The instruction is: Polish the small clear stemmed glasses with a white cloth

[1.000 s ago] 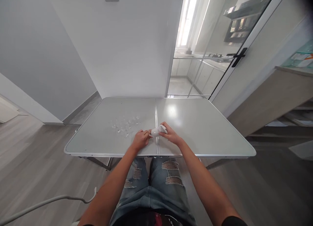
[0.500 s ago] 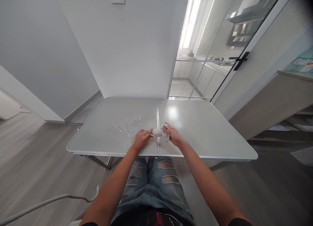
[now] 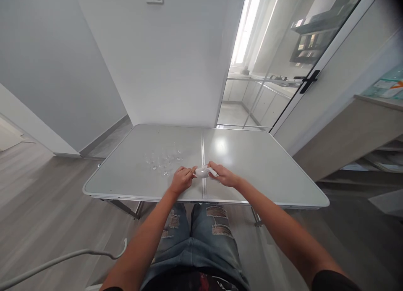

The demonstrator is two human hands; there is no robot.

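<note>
Status, as viewed from here: 1 rounded glass is in hand over the central seam of the table; a white cloth meets its right end, though I cannot tell whether the cloth sits inside or around the rim; I judge this piece to be mid-process, not finished; a cluster of clear glassware stands on the table's left half, apart from the hands; its exact count, and whether those pieces are done or waiting, cannot be told.

Grip: the left hand pinches the glass's left end narrowly at its fingertips; the right hand is curled around the cloth, against the glass.

Pose: 2 forearms reach forward across the near edge and converge at the seam; left fingers point right; right knuckles face up; clearance above the tabletop is unclear.
</note>
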